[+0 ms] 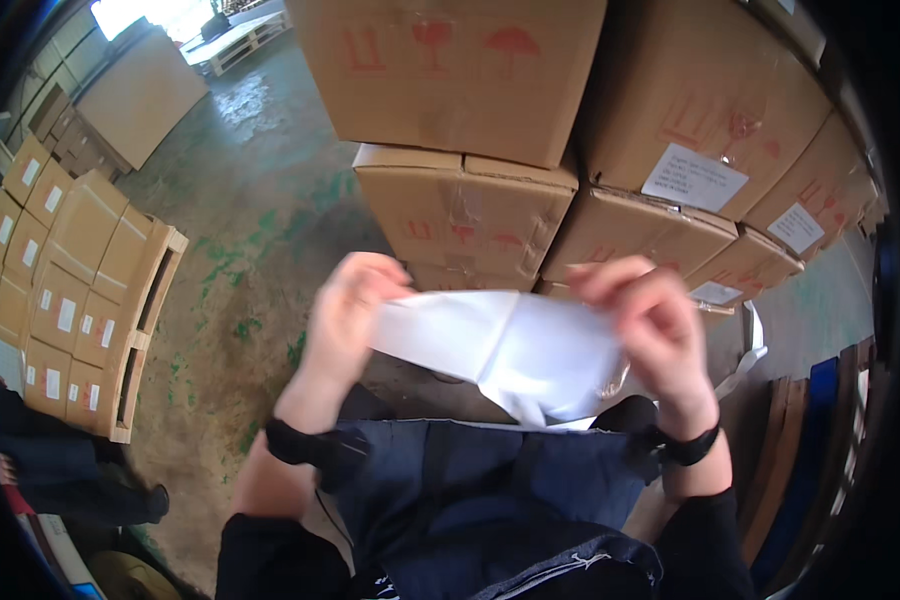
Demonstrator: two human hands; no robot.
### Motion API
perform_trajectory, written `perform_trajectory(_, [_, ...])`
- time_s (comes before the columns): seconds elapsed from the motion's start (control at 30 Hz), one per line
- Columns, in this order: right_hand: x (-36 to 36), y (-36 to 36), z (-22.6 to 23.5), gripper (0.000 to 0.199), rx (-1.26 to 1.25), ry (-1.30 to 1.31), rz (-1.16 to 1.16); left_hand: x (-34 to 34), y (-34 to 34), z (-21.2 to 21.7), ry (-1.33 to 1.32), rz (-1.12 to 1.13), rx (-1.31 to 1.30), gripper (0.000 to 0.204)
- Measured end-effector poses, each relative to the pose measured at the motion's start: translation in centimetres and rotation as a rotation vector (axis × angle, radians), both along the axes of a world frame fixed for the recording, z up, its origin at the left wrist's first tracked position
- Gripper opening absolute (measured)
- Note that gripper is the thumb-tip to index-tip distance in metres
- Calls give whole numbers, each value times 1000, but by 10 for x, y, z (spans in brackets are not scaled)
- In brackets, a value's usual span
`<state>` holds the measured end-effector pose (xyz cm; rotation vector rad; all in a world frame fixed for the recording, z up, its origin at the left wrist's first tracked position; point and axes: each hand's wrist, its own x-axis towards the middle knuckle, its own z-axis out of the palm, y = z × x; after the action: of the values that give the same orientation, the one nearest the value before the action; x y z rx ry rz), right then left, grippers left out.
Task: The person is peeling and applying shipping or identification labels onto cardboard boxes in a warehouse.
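Observation:
A glossy white paper strip (555,350) stretches between my hands in front of my dark apron. A crosswise line runs over its middle, and a loose piece curls down from its lower edge. My left hand (355,305) is closed, pinching the strip's upper left end between thumb and fingers. At the other end my right hand (655,325) is blurred, its fingers curled in at the strip's upper right corner. Just beyond both hands stand stacked brown cartons (460,215) with red printed symbols. Some cartons to the right carry a white label (692,178).
At the left, a wooden pallet (135,370) bears several labelled cartons (65,310). A person's dark-clad legs (70,460) show at the lower left. A white strip (745,355) trails on the floor to the right, near upright brown and blue boards (805,430).

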<state>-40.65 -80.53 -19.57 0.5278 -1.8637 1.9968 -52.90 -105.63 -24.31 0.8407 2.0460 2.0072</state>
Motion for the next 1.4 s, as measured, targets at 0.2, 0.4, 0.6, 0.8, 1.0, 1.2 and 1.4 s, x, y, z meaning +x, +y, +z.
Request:
perform_trajectory(0.2, [-41,2,54,18,705,-55,-193,-21,-35,57,436,69,-279,25])
perform_trajectory(0.4, [-107,-50,77,40,1163,337,-195,-58,35,68,437,163,-222,20])
perform_trajectory(0.6, [-121,-17,70,49,1091,325,-601,-93,33,80,433,279,-289,28])
perform_trajectory(0.8, [-137,-25,54,30,1158,441,-821,-115,42,82,451,357,-276,31])
perform_trajectory(1.0, [-142,-23,53,21,1205,399,-900,-120,51,84,463,406,-299,31])
perform_trajectory(1.2, [-136,-27,61,11,1257,269,-903,-119,33,71,569,602,-328,32])
perform_trajectory(1.4, [-194,-52,39,26,647,12,-113,-57,6,44,295,239,-85,17])
